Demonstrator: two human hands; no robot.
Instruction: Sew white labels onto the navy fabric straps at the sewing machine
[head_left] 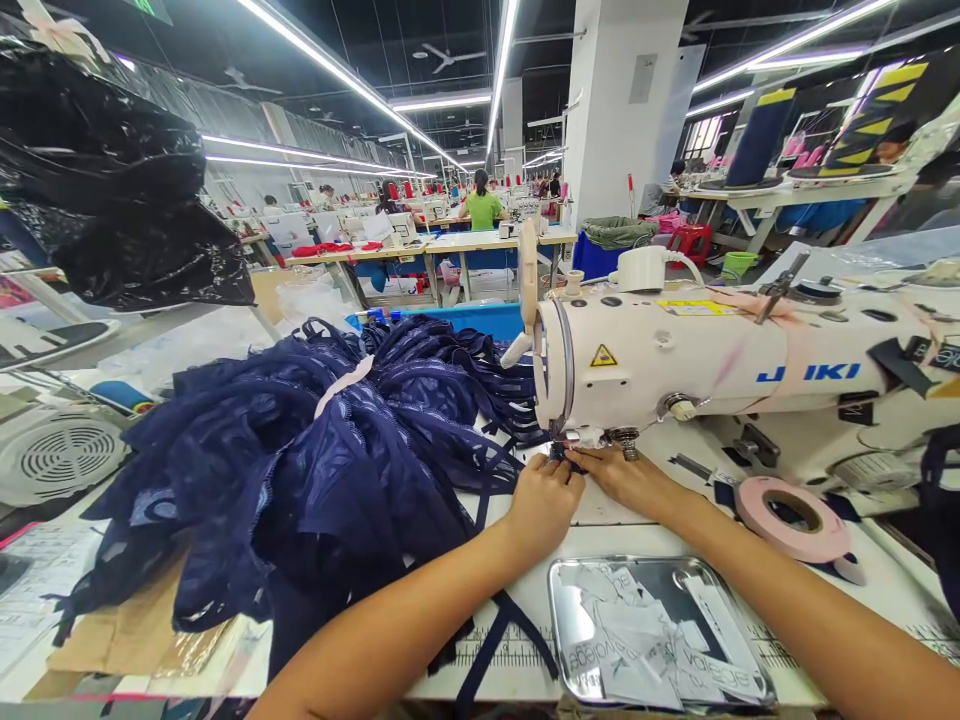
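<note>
The left hand (546,503) curls over dark fabric (575,467), its grip I cannot tell; at three o'clock, the right hand (616,477) lies flat; at nine, navy garments (345,490).

Blue brand letters (840,372), apparently JUKI with the middle partly covered, stand on the sewing machine (720,350), along with a yellow warning triangle (603,356) and a yellow label (697,308) too small to read. White labels (630,650) in the metal tray (556,610) carry upside-down print, not clearly legible.
</note>
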